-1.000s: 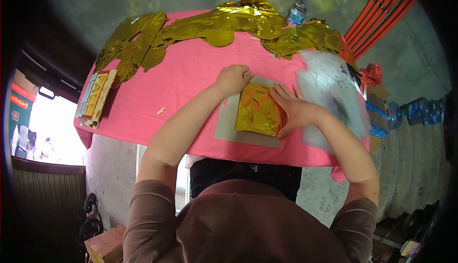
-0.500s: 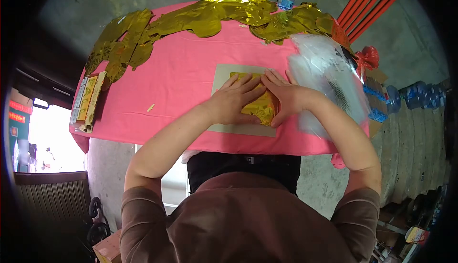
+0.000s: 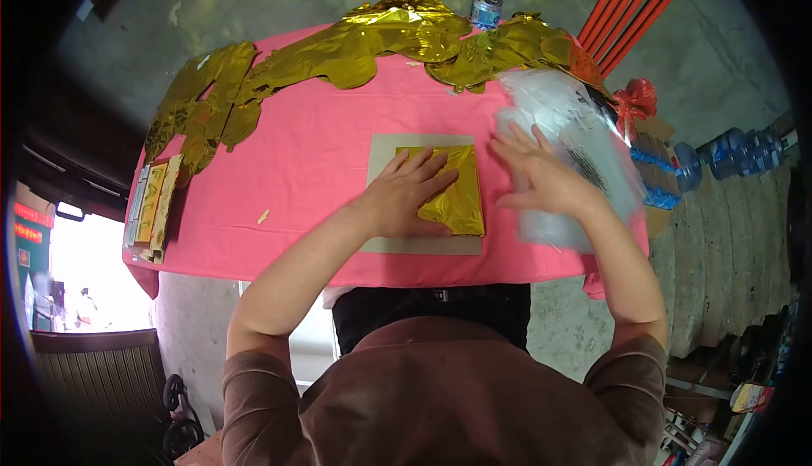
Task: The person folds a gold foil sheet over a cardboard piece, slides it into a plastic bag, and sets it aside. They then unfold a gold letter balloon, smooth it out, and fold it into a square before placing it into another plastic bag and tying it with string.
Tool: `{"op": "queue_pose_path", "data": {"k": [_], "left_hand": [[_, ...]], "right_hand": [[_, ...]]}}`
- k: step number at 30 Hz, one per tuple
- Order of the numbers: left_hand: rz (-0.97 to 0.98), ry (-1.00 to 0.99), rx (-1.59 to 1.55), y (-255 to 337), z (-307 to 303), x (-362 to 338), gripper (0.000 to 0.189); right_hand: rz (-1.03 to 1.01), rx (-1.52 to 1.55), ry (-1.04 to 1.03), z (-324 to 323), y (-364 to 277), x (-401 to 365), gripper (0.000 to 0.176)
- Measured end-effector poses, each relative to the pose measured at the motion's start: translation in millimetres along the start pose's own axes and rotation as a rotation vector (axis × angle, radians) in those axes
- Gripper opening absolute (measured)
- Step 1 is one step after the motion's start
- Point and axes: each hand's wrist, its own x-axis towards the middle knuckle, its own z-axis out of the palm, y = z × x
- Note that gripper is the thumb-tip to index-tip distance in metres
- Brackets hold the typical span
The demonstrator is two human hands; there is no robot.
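Note:
My left hand (image 3: 408, 197) lies with fingers spread over the left part of a gold foil sheet (image 3: 462, 204). The foil is smooth and squared off, and lies on a larger grey-beige board (image 3: 385, 153). My right hand (image 3: 540, 170) is apart from the foil, over the left edge of a pile of clear plastic bags (image 3: 622, 200). Its fingers are spread and slightly blurred, with nothing seen between them.
Gold foil balloons (image 3: 338, 47) lie flat along the table's far and left edges. A water bottle (image 3: 487, 1) stands behind them. At the left end of the pink tablecloth (image 3: 313, 145) sit stacked boxes (image 3: 154, 200). Orange poles (image 3: 634, 18) lean beyond the far right corner.
My right hand has lifted off the foil and moved right to the plastic bags, uncovering the foil's right side. My left hand stays on the foil. The whole view has shifted slightly.

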Motion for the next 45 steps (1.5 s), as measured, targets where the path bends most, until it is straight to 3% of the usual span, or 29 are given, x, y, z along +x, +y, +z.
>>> {"op": "queue_pose_path", "data": {"k": [4, 8, 10, 11, 13, 14, 16, 22, 28, 35, 38, 40, 41, 43, 45], "left_hand": [[0.009, -0.045, 0.002, -3.7, -3.8, 2.1, 0.086], [0.017, -0.041, 0.004, -1.3, -4.4, 2.4, 0.086], [0.018, -0.036, 0.007, -3.2, -2.2, 2.1, 0.085], [0.02, -0.028, 0.009, -4.1, -0.9, 1.9, 0.085], [0.024, -0.017, 0.006, -4.6, 0.0, 1.6, 0.085], [0.032, -0.006, 0.007, -4.8, -0.1, 1.4, 0.085], [0.032, -0.017, -0.007, -3.2, -4.3, 2.0, 0.085], [0.039, -0.027, -0.03, -6.5, -2.7, 2.2, 0.086], [0.036, -0.026, -0.014, -4.4, -4.1, -0.2, 0.086], [0.01, 0.002, 0.043, -2.4, 4.4, -2.8, 0.085], [0.001, -0.03, 0.07, -0.2, 0.6, -2.3, 0.085], [-0.013, -0.039, 0.074, 0.7, 0.1, -2.3, 0.085], [-0.025, -0.053, 0.077, 1.6, 0.0, -1.4, 0.086], [-0.02, -0.054, 0.069, 2.4, -1.4, -0.6, 0.086], [-0.009, -0.059, 0.063, 2.9, -3.9, -1.3, 0.086]], "right_hand": [[-0.05, -0.123, -0.01, 11.2, -16.7, 2.9, 0.096], [-0.051, -0.052, -0.044, 19.0, -20.7, 5.3, 0.091], [-0.07, -0.045, 0.041, 18.5, -21.9, 3.3, 0.069], [-0.07, -0.043, 0.038, 16.4, -23.3, 1.9, 0.069], [-0.114, 0.087, 0.002, 12.3, -26.9, -1.0, 0.037], [-0.115, 0.088, -0.003, 17.7, -27.8, -3.2, 0.037], [-0.457, -0.106, 0.231, 35.1, -28.4, -9.1, 0.022], [-0.641, -0.361, 0.324, 45.7, -28.6, -12.2, 0.02], [-0.681, -0.399, 0.272, 51.4, -31.3, -12.6, 0.013], [-0.695, -0.437, 0.271, 46.2, -35.6, -12.4, 0.013], [-0.585, -0.275, 0.128, 38.0, -34.2, -9.8, 0.014], [-0.346, -0.042, 0.365, 42.3, -38.1, -1.8, 0.03], [-0.337, -0.047, 0.369, 50.7, -40.6, 5.0, 0.03], [-0.06, 0.034, 0.487, 75.5, -46.7, 26.1, 0.057], [-0.056, -0.011, 0.466, 87.0, -49.7, 35.1, 0.066]]}}
